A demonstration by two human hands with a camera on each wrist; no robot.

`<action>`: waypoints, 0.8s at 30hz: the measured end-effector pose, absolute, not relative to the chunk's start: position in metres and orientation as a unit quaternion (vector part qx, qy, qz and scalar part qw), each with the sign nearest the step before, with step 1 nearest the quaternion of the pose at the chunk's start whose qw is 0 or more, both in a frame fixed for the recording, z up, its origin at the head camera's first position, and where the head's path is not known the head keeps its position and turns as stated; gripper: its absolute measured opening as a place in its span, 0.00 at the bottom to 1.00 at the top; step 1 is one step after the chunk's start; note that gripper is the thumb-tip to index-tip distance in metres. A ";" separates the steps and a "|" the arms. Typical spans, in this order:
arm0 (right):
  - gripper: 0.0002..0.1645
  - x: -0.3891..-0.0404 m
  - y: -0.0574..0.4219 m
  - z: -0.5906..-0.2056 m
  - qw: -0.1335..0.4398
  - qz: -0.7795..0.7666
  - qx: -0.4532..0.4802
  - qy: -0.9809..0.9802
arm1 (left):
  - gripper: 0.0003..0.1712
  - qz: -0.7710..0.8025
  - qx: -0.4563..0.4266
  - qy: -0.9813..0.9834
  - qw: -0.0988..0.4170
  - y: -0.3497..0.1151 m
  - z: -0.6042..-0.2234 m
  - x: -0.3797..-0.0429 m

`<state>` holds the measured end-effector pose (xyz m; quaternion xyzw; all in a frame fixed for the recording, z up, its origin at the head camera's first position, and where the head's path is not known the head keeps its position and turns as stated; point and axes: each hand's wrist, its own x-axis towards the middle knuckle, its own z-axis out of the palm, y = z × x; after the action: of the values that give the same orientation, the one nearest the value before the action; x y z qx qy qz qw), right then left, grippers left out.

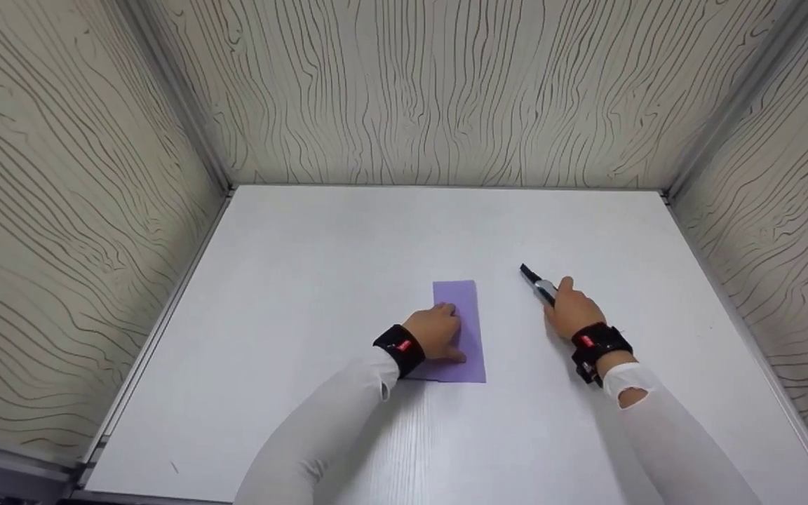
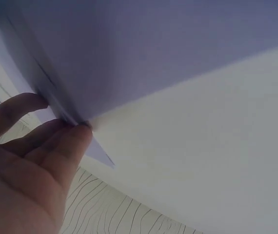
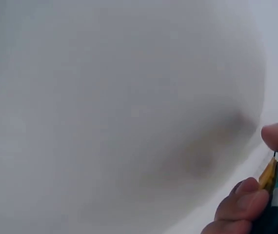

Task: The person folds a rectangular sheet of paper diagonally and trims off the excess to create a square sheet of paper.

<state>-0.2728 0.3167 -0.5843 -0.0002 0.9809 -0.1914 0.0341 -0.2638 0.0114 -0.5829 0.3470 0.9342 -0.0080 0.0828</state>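
Note:
My left hand (image 1: 435,332) lies over a folded sheet of purple paper (image 1: 469,330), its thumb spread apart from the other fingers. In the left wrist view, its fingertips (image 2: 83,130) press along a crease of the paper (image 2: 144,53). Part of the sheet is hidden under the palm and wrist. To the right of the paper, my right hand (image 1: 574,312) grips what looks like a utility knife (image 1: 543,289), its dark tip pointing away to the upper left. The right wrist view catches the tool's dark handle (image 3: 270,222) with a silver band, and a yellow pointed piece (image 3: 268,175) beside it.
Both hands work over a white tabletop (image 1: 306,266). Wood-patterned panels (image 1: 411,91) stand at its back and both sides, joined by grey metal posts (image 1: 179,98). A small dark mark (image 1: 174,467) lies near the front left edge.

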 end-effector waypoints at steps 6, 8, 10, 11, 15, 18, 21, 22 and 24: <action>0.22 -0.273 0.344 -0.580 -0.004 -0.238 0.043 0.970 | 0.40 0.001 0.343 0.935 0.093 0.011 -0.583 -0.266; 0.19 -0.274 0.353 -0.580 -0.023 -0.247 0.054 0.967 | 0.42 0.001 0.345 0.935 0.088 0.010 -0.584 -0.267; 0.17 -0.274 0.362 -0.580 -0.038 -0.251 0.065 0.965 | 0.42 0.001 0.349 0.934 0.079 0.009 -0.585 -0.267; 0.17 -0.274 0.365 -0.580 -0.044 -0.250 0.070 0.965 | 0.41 0.001 0.352 0.933 0.075 0.008 -0.585 -0.267; 0.21 -0.270 0.376 -0.582 -0.046 -0.240 0.082 0.966 | 0.38 0.004 0.364 0.929 0.067 0.002 -0.583 -0.266; 0.22 -0.267 0.381 -0.580 -0.033 -0.228 0.079 0.970 | 0.37 0.015 0.372 0.925 0.071 -0.006 -0.577 -0.264; 0.22 -0.264 0.385 -0.579 -0.019 -0.214 0.071 0.974 | 0.36 0.034 0.386 0.918 0.080 -0.017 -0.572 -0.261; 0.22 -0.263 0.387 -0.580 -0.017 -0.210 0.068 0.975 | 0.36 0.040 0.391 0.915 0.084 -0.021 -0.571 -0.260; 0.22 -0.261 0.390 -0.581 -0.014 -0.207 0.066 0.976 | 0.35 0.050 0.401 0.910 0.090 -0.027 -0.571 -0.259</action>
<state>-0.2614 0.3897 -0.5808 0.0665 0.9761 -0.2066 -0.0136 -0.2585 -0.0275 -0.5713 0.4011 0.9103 0.0495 0.0900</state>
